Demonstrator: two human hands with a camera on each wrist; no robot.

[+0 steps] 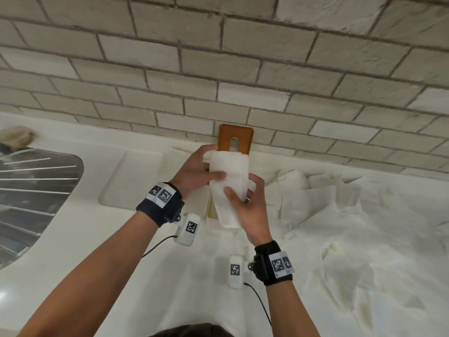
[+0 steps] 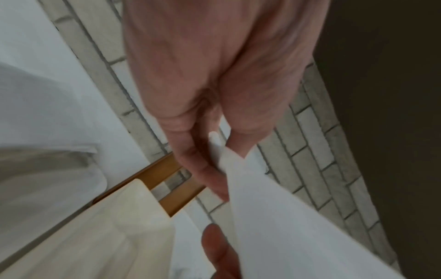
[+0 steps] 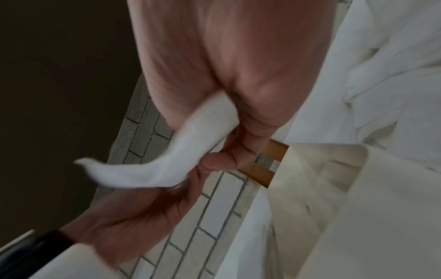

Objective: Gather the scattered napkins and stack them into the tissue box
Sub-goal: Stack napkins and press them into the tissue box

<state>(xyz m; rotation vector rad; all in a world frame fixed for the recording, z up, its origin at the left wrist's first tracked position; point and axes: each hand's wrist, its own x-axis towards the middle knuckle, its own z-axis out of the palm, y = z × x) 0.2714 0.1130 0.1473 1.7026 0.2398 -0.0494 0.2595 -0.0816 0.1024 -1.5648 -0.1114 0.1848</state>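
Both hands, left hand (image 1: 194,172) and right hand (image 1: 250,205), have fingers pinching a folded napkin (image 1: 229,188) right above the tissue box (image 1: 211,210), so next it probably needs lowering in flat, with loose napkins (image 1: 340,215) waiting on the surface (image 1: 73,239).

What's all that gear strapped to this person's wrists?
Both forearms are bare, with no sleeves. Each wrist wears a black band bearing white tags printed with black square codes. A small white camera box, also tagged, hangs from each band, and a thin black cable trails from it.

Two hands (image 1: 194,173) (image 1: 250,210), one tissue box (image 1: 236,137)
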